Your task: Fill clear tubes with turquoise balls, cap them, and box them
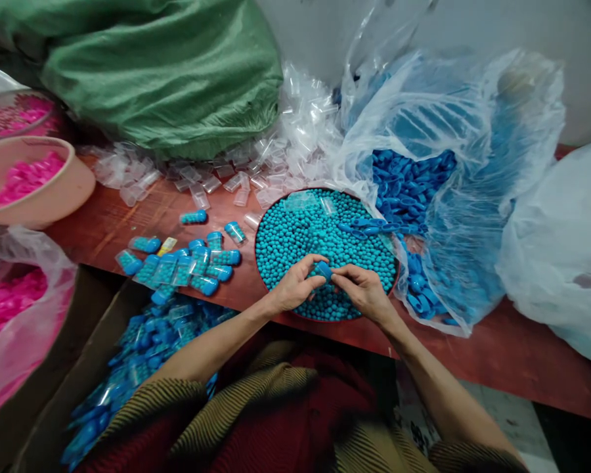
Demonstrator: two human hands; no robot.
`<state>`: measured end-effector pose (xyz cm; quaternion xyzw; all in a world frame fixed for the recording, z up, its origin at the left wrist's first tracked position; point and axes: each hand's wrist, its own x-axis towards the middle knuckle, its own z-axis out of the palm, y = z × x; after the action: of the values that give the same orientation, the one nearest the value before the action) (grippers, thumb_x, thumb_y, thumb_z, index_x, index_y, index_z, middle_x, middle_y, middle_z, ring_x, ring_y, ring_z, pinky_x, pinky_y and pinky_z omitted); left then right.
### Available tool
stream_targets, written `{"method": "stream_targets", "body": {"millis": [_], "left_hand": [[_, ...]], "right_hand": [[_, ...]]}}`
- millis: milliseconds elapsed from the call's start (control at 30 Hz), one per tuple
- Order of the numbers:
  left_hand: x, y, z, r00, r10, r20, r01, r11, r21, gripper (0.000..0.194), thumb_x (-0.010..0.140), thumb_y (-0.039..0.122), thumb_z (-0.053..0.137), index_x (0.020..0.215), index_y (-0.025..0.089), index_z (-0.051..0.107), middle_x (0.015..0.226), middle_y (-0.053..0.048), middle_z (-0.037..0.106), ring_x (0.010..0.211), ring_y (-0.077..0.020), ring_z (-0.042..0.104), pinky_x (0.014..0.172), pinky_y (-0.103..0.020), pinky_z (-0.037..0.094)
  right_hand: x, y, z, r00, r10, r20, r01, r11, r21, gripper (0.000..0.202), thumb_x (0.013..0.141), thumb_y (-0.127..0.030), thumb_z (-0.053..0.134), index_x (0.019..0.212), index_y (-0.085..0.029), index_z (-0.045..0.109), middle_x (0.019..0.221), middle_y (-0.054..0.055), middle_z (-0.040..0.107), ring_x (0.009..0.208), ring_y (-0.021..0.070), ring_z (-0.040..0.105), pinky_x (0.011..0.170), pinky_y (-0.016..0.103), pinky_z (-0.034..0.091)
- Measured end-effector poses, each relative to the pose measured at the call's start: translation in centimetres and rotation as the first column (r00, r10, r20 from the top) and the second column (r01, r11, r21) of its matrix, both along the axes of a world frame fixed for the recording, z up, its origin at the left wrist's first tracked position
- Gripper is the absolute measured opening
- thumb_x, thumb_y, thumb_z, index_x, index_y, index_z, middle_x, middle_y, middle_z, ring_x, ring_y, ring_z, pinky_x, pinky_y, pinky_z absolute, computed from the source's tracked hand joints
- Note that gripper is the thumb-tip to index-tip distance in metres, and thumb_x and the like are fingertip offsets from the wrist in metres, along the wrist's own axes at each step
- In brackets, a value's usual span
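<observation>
Over a round tub (257, 263) full of small turquoise balls (320, 223), my two hands meet. My left hand (298, 284) is closed around a small blue tube (322, 270), thumb and fingers on either side of it. At the tube's right end, my right hand (362, 289) pinches with thumb and forefinger; any separate cap there is hidden by the fingers. A few clear empty tubes (328, 206) lie on the balls. Several dark blue plastic pieces (367, 226) rest across the tub's right side.
Left of the tub, filled blue-capped tubes (192, 266) lie on the red table (512, 355); more fill a box (148, 341) below. Behind are loose clear tubes (300, 131) and a green sack (167, 72). A plastic bag (473, 197) holds blue pieces; a pink-filled bowl (73, 184) stands left.
</observation>
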<state>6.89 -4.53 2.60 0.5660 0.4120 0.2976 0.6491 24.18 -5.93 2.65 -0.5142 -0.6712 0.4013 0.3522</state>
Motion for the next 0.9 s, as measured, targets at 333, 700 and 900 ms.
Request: {"method": "stream_targets", "body": {"millis": [333,700,900], "left_hand": [[-0.7,0.1,-0.3,1.000,0.008,0.009,-0.007,0.998,-0.058,0.032,0.082,0.034,0.050,0.110,0.020,0.041,0.060,0.009,0.043,0.039,-0.0047,0.044,0.039,-0.016,0.033],[-0.2,-0.7,0.6,0.995,0.096,-0.009,-0.094,0.987,0.127,0.047,0.083,0.028,0.050,0.127,0.020,0.038,0.089,-0.002,0.058,0.064,-0.0096,0.052,0.060,-0.023,0.044],[0.2,-1.0,1.2,0.985,0.173,0.010,-0.173,0.979,0.109,0.032,0.079,0.024,0.052,0.110,0.017,0.048,0.084,0.000,0.057,0.072,-0.0118,0.051,0.069,-0.024,0.044]], "right_hand": [[1.6,1.0,1.2,0.962,0.250,-0.112,-0.261,0.961,-0.097,0.023,0.081,-0.027,0.057,0.101,-0.020,0.065,0.095,0.004,0.066,0.075,0.0133,0.062,0.066,0.026,0.051],[-1.2,0.0,0.5,0.999,0.019,0.039,-0.023,0.995,0.093,0.034,0.089,-0.032,0.044,0.119,-0.020,0.056,0.099,0.009,0.066,0.086,0.0202,0.065,0.079,0.039,0.054],[-2.2,-1.6,-0.4,0.905,0.006,0.426,-0.177,0.914,0.364,0.079,0.081,-0.045,0.057,0.142,-0.012,0.019,0.118,0.021,0.053,0.097,0.0300,0.061,0.064,0.039,0.056]]}}
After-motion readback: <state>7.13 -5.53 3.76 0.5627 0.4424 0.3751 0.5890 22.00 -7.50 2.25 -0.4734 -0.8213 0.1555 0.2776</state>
